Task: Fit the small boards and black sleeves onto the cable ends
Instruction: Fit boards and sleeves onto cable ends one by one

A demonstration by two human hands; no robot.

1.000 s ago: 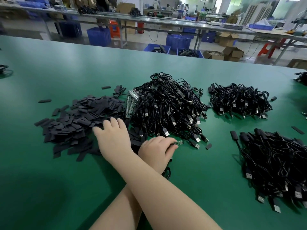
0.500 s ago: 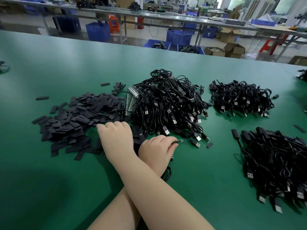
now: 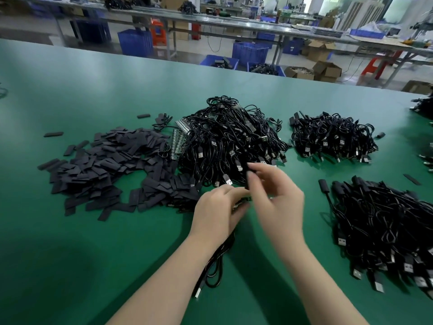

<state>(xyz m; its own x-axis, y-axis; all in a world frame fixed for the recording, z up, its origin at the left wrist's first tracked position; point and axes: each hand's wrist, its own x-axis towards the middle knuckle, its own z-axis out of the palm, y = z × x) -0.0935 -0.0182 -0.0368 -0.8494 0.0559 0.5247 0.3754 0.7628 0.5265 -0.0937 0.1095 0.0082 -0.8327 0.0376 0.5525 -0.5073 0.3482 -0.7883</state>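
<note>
Green worktop [image 3: 82,231] carrying the parts. Heap of flat black sleeves [image 3: 105,170] at 9 o'clock from the hands, dull, rectangular, scattered loose. Big tangle of black cables [image 3: 229,141] with silver plugs at 12 o'clock, strips of small boards [image 3: 178,141] wedged against its left edge. Two more cable heaps at 1 o'clock [image 3: 332,139] and 3 o'clock [image 3: 384,231].

Left hand [image 3: 218,214] curled round a cable end with a small board [image 3: 243,201] poking out between the fingers; its cable [image 3: 215,266] trailing toward 6 o'clock. Right hand [image 3: 276,198] pinching one black sleeve [image 3: 248,177] upright, just above the board.

Against one second earlier: arms no longer crossed, right hand off the sleeve heap and now beside the left, sleeve in its pinch.
</note>
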